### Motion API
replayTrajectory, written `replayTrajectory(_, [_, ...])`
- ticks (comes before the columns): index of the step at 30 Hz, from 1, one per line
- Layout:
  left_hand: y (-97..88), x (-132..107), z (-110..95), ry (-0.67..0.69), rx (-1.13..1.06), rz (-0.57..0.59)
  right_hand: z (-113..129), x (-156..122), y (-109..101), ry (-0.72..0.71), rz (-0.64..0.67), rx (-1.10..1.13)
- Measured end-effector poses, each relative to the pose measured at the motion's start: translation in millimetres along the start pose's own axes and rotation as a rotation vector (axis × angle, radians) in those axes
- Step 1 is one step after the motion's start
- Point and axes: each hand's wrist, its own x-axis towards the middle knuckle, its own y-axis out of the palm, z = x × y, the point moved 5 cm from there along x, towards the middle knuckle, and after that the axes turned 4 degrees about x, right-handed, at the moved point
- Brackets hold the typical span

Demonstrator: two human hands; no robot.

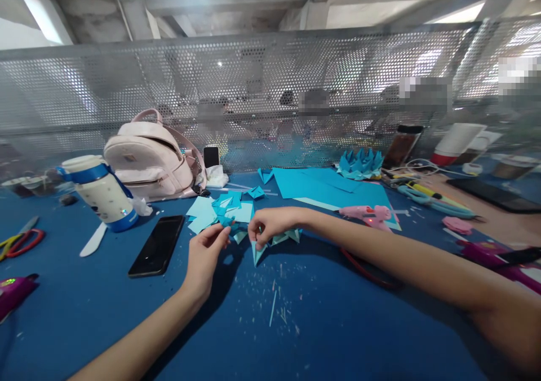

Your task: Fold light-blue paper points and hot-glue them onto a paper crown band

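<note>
My left hand (205, 257) is closed in a pinch at a small folded piece of bright blue paper (227, 221), over the near edge of a paper pile. My right hand (270, 223) pinches a pale blue folded paper point (257, 254), its tip aimed down toward me. Between and behind the hands lie pale blue paper squares (202, 215) and several folded blue pieces (256, 193). More folded paper (291, 236) shows partly under my right wrist. A pink glue gun (366, 213) rests beyond my right forearm.
On the left are a phone (156, 247), a bottle (99, 192), scissors (25, 243) and a pale backpack (147, 158). Blue sheets (313, 184) and a spiky folded paper model (360, 164) lie toward the perforated metal screen (262, 71). Paper scraps (273, 308) litter the blue table (338, 336).
</note>
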Motion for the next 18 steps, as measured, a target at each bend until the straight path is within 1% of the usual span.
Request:
replayTrajectory(4, [0.5, 0.2, 1.7, -0.002, 0.001, 0.012, -4.1, -18.1, 3.5, -0.030, 0.013, 0.125])
replayTrajectory(10, [2.4, -2.3, 0.4, -0.021, 0.006, 0.008, -10.3, -51.4, 23.5, -0.013, -0.016, 0.199])
replayTrajectory(13, [2.6, -2.6, 0.6, -0.028, 0.009, -0.007, -13.8, -63.7, 31.2, 0.014, -0.043, 0.176])
replayTrajectory(18, [1.8, -2.9, 1.6, -0.026, 0.003, -0.024, -18.8, -78.0, 33.7, 0.069, -0.122, 0.055])
